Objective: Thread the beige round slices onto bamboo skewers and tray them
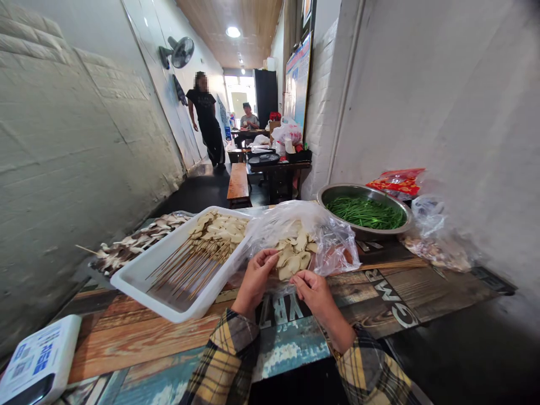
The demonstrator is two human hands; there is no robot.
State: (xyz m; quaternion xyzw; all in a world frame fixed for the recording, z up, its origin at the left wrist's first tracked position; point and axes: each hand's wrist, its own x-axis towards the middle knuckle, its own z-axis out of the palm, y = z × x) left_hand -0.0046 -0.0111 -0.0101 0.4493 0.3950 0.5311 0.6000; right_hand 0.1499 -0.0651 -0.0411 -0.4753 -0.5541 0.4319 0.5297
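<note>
My left hand [256, 278] reaches into the open mouth of a clear plastic bag [333, 242] holding pale sliced pieces [295, 253]; its fingers curl around one slice. My right hand [313, 288] is closed just below the pile, fingers pinched together near the bag's edge; what it holds is too small to name. Left of the hands, a white tray [141, 275] carries several wooden skewers [189, 264] loaded with the same pale slices.
A second tray of darker skewered slices [130, 244] lies at far left. A metal bowl of green stalks [365, 212], a red packet [399, 181] and another filled plastic bag [436, 244] sit right. A white device [40, 360] rests at the table's near-left corner. Two people are down the corridor.
</note>
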